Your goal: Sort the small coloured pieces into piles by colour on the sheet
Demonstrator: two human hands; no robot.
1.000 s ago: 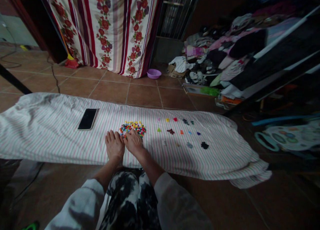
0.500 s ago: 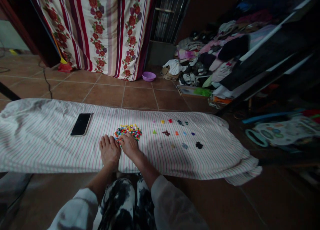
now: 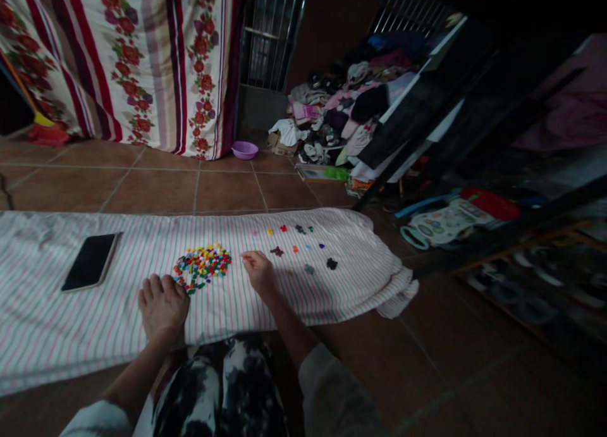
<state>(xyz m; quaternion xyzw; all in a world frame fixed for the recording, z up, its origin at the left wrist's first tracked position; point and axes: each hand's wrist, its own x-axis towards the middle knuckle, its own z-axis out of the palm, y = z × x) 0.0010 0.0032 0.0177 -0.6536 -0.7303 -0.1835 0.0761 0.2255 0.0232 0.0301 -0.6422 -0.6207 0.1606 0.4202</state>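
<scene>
In the head view, small single-colour groups, among them a brown group (image 3: 277, 252) and a black group (image 3: 332, 264), lie apart in rough rows on the right, while a larger mixed pile (image 3: 211, 261) to their left looks unsorted, so most seems left. The left hand (image 3: 164, 305) rests flat at the pile's near edge, fingers slightly apart; the right hand (image 3: 260, 274) is between pile and groups, fingers curled, whether clamped on a piece I cannot tell. The pieces look smooth, chunky, perhaps plastic; the striped cloth (image 3: 222, 307) is soft, rumpled at its end.
</scene>
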